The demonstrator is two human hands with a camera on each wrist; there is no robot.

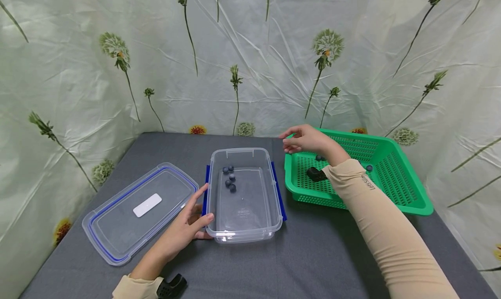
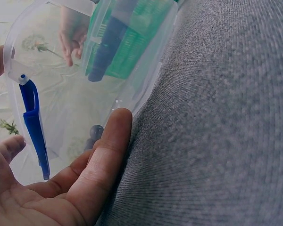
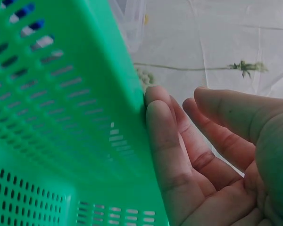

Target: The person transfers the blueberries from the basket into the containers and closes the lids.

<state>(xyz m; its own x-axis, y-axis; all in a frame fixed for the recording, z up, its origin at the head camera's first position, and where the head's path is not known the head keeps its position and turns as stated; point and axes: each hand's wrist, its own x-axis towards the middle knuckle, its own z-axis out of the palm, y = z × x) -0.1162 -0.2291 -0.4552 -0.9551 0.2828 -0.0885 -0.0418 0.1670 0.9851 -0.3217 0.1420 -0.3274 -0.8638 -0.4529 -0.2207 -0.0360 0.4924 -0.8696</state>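
Observation:
A clear plastic food container with blue side latches sits in the middle of the table. My left hand holds its near left side, thumb at the rim and fingers along the outside wall. Several blueberries lie inside, toward the container's left; through the wall in the left wrist view, some blueberries show dimly. Over the left rim of the green basket is my right hand, fingers slightly bent. Nothing shows between its thumb and fingers in the right wrist view. A few blueberries remain visible in the basket.
Left of the container, a clear lid with a blue seal and a white label lies flat and slanted on the grey tablecloth. Behind the table hangs a pale curtain with a dandelion print.

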